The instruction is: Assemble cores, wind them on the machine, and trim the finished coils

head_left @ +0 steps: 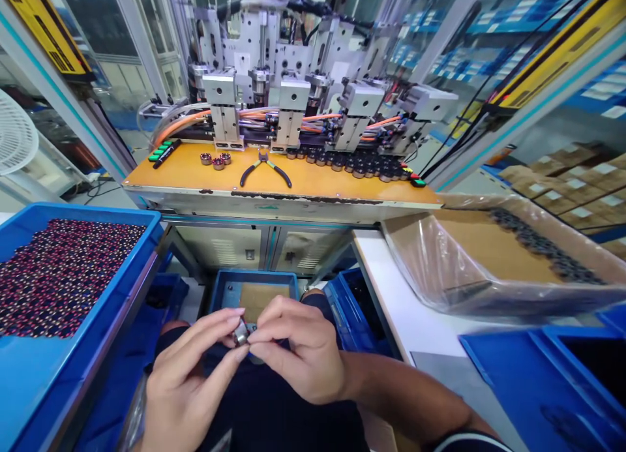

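Observation:
A small round metal part with a shiny rim (240,334) is held up in front of my lap. My left hand (190,374) grips it between thumb and fingers. From the other side my right hand (300,351) pinches at its edge, thumb and forefinger pressed together; those fingertips hide some detail. Beyond my hands, on the orange worktop (195,178), several small round parts (218,161) stand at the left. Pliers with black and yellow handles (265,168) lie in the middle. Rows of dark round parts (359,166) stand to their right.
A blue tray (159,217) full of small dark and red parts stands on the left. On the right is a plastic-lined box (430,289) with dark parts along one side. A machine with metal clamps (293,93) rises behind the worktop. A blue bin (255,277) sits below.

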Demonstrator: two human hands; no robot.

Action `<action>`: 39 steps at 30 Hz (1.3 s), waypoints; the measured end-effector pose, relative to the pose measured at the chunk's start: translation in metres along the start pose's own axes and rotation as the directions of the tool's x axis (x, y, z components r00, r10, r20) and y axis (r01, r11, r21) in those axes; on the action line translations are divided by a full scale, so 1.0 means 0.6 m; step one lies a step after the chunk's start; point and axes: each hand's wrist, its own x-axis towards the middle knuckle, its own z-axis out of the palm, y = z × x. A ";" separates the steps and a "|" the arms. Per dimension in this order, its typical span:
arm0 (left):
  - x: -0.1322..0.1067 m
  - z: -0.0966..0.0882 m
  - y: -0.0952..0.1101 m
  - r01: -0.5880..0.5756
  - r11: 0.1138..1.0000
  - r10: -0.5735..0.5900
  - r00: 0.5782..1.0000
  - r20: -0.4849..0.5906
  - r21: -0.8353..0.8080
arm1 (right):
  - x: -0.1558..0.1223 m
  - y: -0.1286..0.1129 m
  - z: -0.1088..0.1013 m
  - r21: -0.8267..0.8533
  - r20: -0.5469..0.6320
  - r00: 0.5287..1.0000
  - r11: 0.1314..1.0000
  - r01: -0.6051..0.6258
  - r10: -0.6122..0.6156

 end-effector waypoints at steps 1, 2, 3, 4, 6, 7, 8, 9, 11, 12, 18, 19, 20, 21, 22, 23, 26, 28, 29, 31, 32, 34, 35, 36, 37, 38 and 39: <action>0.000 -0.001 0.000 0.077 0.996 -0.077 0.997 -0.002 -0.051 | -0.001 0.000 0.000 0.007 -0.009 1.000 1.000 -0.026 0.026; 0.000 -0.001 0.000 0.147 0.983 -0.148 0.989 0.004 -0.109 | -0.001 -0.001 0.000 0.015 -0.020 0.999 0.999 -0.049 0.049; 0.000 -0.001 -0.001 0.203 0.965 -0.203 0.979 0.016 -0.167 | -0.002 -0.001 0.001 0.024 -0.030 0.997 0.997 -0.067 0.068; 0.000 0.000 -0.002 0.238 0.947 -0.237 0.971 0.031 -0.214 | -0.002 -0.001 0.002 0.032 -0.036 0.996 0.996 -0.083 0.084; 0.002 0.002 -0.004 0.254 0.930 -0.250 0.967 0.051 -0.267 | -0.003 -0.001 0.003 0.053 -0.047 0.993 0.993 -0.108 0.110; 0.002 0.003 -0.005 0.246 0.929 -0.241 0.969 0.055 -0.274 | -0.004 0.000 0.002 0.063 -0.049 0.990 0.990 -0.127 0.130; 0.002 0.003 -0.005 0.234 0.934 -0.228 0.972 0.051 -0.270 | -0.006 0.002 -0.002 0.070 -0.049 0.986 0.985 -0.156 0.159; 0.002 0.003 -0.007 0.214 0.944 -0.210 0.977 0.043 -0.251 | -0.008 0.004 -0.007 0.072 -0.051 0.979 0.978 -0.193 0.197; 0.001 -0.002 -0.009 0.143 0.974 -0.141 0.990 0.025 -0.175 | -0.013 0.007 -0.024 0.059 -0.064 0.956 0.958 -0.282 0.286; 0.001 -0.007 -0.010 0.091 0.989 -0.089 0.996 0.019 -0.121 | -0.014 0.007 -0.034 0.032 -0.086 0.945 0.949 -0.314 0.316; 0.014 -0.027 -0.001 -0.194 0.974 0.185 0.979 0.083 0.115 | 0.029 -0.024 -0.078 -0.487 0.265 0.898 0.755 0.439 -0.351; 0.017 -0.027 0.002 -0.216 0.969 0.205 0.974 0.096 0.117 | 0.041 -0.028 -0.078 -0.477 0.413 0.798 0.642 0.600 -0.438; 0.019 -0.026 0.005 -0.227 0.968 0.216 0.971 0.103 0.111 | 0.053 -0.030 -0.076 -0.446 0.521 0.703 0.548 0.708 -0.483; 0.020 -0.026 0.008 -0.230 0.968 0.220 0.970 0.106 0.101 | 0.062 -0.029 -0.072 -0.410 0.589 0.632 0.488 0.770 -0.503; 0.019 -0.026 0.010 -0.226 0.970 0.216 0.971 0.106 0.091 | 0.068 -0.026 -0.067 -0.392 0.622 0.602 0.467 0.793 -0.500; 0.018 -0.026 0.012 -0.215 0.973 0.206 0.973 0.105 0.085 | 0.071 -0.023 -0.061 -0.391 0.630 0.612 0.485 0.782 -0.479; 0.012 -0.031 0.011 -0.179 0.981 0.172 0.981 0.094 0.073 | 0.063 -0.017 -0.042 -0.420 0.547 0.788 0.722 0.549 -0.282; 0.009 -0.036 0.008 -0.181 0.982 0.175 0.980 0.092 0.052 | 0.053 -0.022 -0.032 -0.357 0.469 0.883 0.916 0.184 0.006; 0.008 -0.037 0.007 -0.187 0.982 0.182 0.979 0.095 0.037 | 0.051 -0.026 -0.030 -0.295 0.457 0.870 0.954 -0.046 0.183; 0.008 -0.040 0.003 -0.195 0.981 0.194 0.976 0.103 0.005 | 0.055 -0.031 -0.030 -0.203 0.532 0.677 0.853 -0.481 0.508; 0.008 -0.041 0.001 -0.195 0.981 0.195 0.976 0.095 -0.005 | 0.063 -0.030 -0.033 -0.199 0.578 0.552 0.760 -0.619 0.601; 0.009 -0.042 -0.004 -0.194 0.981 0.194 0.978 0.071 -0.007 | 0.095 -0.018 -0.042 -0.240 0.587 0.473 0.699 -0.674 0.657; 0.009 -0.042 -0.006 -0.193 0.981 0.192 0.980 0.048 -0.001 | 0.119 -0.007 -0.047 -0.289 0.521 0.554 0.745 -0.602 0.649; 0.010 -0.042 -0.008 -0.189 0.982 0.189 0.982 0.026 0.006 | 0.147 0.007 -0.052 -0.382 0.400 0.685 0.790 -0.479 0.609; 0.011 -0.042 -0.010 -0.182 0.983 0.182 0.983 0.003 0.010 | 0.178 0.024 -0.056 -0.508 0.243 0.822 0.790 -0.344 0.515; 0.012 -0.042 -0.011 -0.171 0.985 0.171 0.985 -0.018 0.010 | 0.210 0.043 -0.057 -0.661 0.096 0.901 0.704 -0.261 0.424; 0.013 -0.042 -0.011 -0.156 0.988 0.156 0.987 -0.043 0.004 | 0.243 0.063 -0.057 -0.781 -0.004 0.924 0.576 -0.242 0.382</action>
